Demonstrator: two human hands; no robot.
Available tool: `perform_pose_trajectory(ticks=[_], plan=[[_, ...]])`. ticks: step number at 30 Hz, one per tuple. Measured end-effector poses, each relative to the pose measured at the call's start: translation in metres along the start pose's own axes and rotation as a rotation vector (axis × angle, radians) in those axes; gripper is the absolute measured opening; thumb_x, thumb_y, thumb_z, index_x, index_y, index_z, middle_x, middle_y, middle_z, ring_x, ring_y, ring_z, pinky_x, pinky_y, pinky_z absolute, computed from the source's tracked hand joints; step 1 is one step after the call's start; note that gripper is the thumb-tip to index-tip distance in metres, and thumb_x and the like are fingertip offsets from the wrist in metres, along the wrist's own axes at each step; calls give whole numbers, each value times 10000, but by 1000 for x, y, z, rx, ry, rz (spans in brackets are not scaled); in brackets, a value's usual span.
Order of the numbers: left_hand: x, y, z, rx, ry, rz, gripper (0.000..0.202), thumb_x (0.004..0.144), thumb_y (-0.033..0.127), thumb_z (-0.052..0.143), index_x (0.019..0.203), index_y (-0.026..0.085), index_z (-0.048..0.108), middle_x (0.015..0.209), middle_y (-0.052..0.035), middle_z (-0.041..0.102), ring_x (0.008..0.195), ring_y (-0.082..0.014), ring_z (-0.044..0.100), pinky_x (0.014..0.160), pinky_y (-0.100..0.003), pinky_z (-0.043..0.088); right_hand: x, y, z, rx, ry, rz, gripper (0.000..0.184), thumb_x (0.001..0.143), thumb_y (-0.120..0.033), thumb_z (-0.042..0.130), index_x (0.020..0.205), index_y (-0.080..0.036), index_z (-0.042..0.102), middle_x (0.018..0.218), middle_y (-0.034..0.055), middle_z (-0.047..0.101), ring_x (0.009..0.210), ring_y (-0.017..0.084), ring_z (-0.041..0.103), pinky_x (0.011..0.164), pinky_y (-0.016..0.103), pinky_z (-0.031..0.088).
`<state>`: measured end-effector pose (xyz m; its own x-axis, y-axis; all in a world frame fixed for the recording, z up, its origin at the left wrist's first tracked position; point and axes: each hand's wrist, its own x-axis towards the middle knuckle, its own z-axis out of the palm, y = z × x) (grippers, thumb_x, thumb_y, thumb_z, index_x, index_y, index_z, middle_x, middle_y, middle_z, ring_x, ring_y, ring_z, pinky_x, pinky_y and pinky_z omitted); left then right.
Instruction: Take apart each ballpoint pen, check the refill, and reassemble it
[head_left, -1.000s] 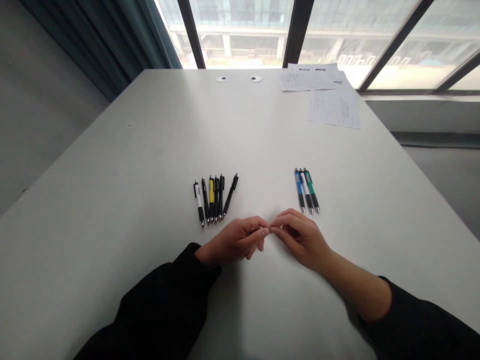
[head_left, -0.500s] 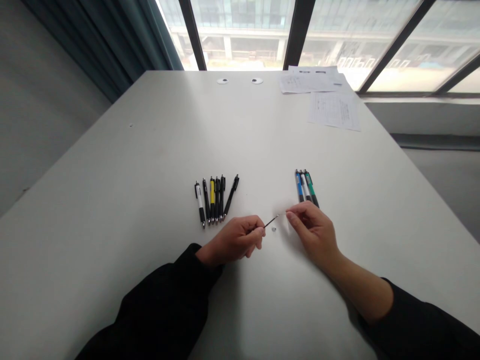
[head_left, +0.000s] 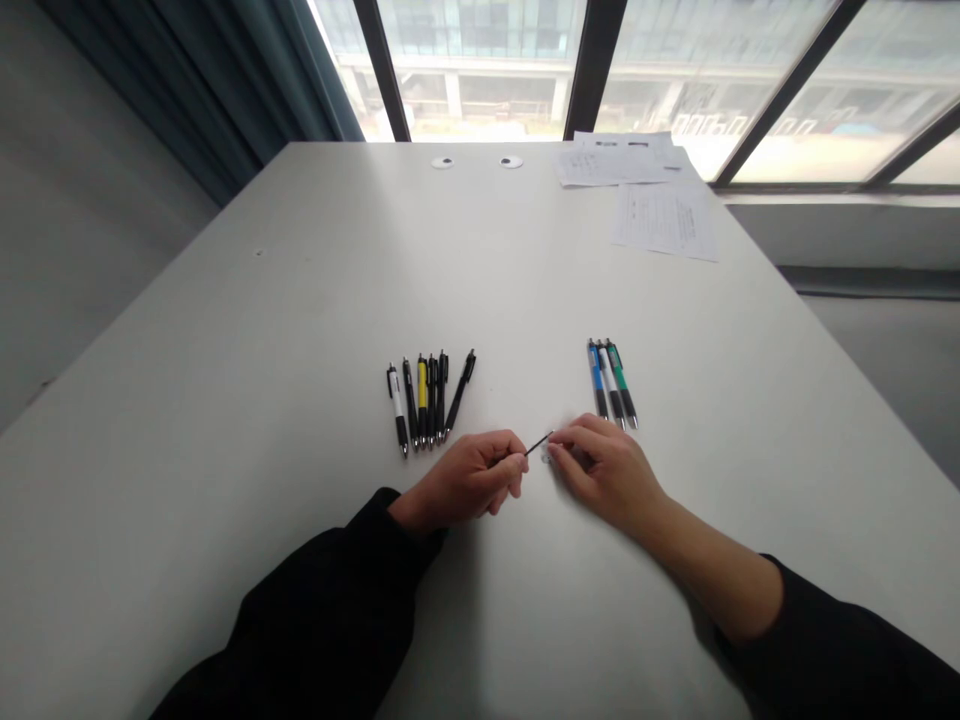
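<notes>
My left hand (head_left: 469, 482) rests on the white table (head_left: 300, 300), fingers closed round a thin dark pen refill (head_left: 538, 445) whose tip sticks out to the right. My right hand (head_left: 604, 470) lies just right of that tip with its fingers pinched together low on the table; what it pinches is too small to name. A row of several black, white and yellow pens (head_left: 426, 398) lies just beyond my left hand. Three pens, blue, white and green (head_left: 611, 382), lie side by side just beyond my right hand.
Printed paper sheets (head_left: 660, 215) lie at the far right of the table, near the window. Two small round caps (head_left: 476, 161) sit in the tabletop at the far edge. A dark curtain (head_left: 225, 90) hangs at the far left.
My hands pulled apart, baring the refill's tip in my left hand and a small piece on the table. My right hand has now come back down beside the tip, over that piece.
</notes>
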<state>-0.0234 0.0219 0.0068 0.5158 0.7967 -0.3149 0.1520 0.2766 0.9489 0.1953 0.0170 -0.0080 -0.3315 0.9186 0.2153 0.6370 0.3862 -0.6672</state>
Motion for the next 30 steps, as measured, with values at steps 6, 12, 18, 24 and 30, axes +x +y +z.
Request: perform_pose_trajectory(ticks=[6, 12, 18, 24, 30], plan=[[0, 1, 0, 35, 0, 21, 173, 906, 249, 544, 767, 152, 579, 557, 54, 580, 374, -39, 424, 385, -154, 330, -2, -1, -2, 135, 124, -8, 207, 941, -192, 603, 1143, -191, 648, 939, 55, 618, 624, 126, 528, 578, 284, 466], [-1, 3, 1, 98, -8, 11, 241, 928, 275, 552, 728, 148, 595, 446, 79, 488, 362, -36, 399, 395, -140, 327, -2, -1, -1, 170, 111, -194, 263, 930, -116, 604, 1167, -225, 641, 1063, 81, 577, 758, 146, 562, 618, 280, 491], [-1, 4, -2, -95, -8, -60, 233, 876, 343, 642, 780, 133, 612, 600, 24, 610, 367, -37, 434, 342, -148, 302, -3, 2, -11, 172, 167, -243, 225, 930, -64, 574, 1077, -216, 652, 975, 69, 571, 820, 173, 577, 687, 314, 500], [-4, 6, -16, -414, 11, -43, 261, 856, 373, 716, 838, 119, 655, 624, 4, 641, 355, -37, 438, 304, -130, 285, -19, 14, -33, 182, 330, -148, 203, 918, -73, 589, 1039, -222, 657, 966, 71, 588, 835, 196, 600, 660, 323, 485], [-3, 4, -21, -744, 79, 172, 272, 826, 422, 769, 885, 171, 681, 653, 35, 629, 315, -5, 369, 304, -111, 277, -27, 19, -36, 222, 90, -202, 188, 911, -91, 599, 1038, -210, 669, 959, 73, 599, 721, 160, 577, 575, 293, 470]])
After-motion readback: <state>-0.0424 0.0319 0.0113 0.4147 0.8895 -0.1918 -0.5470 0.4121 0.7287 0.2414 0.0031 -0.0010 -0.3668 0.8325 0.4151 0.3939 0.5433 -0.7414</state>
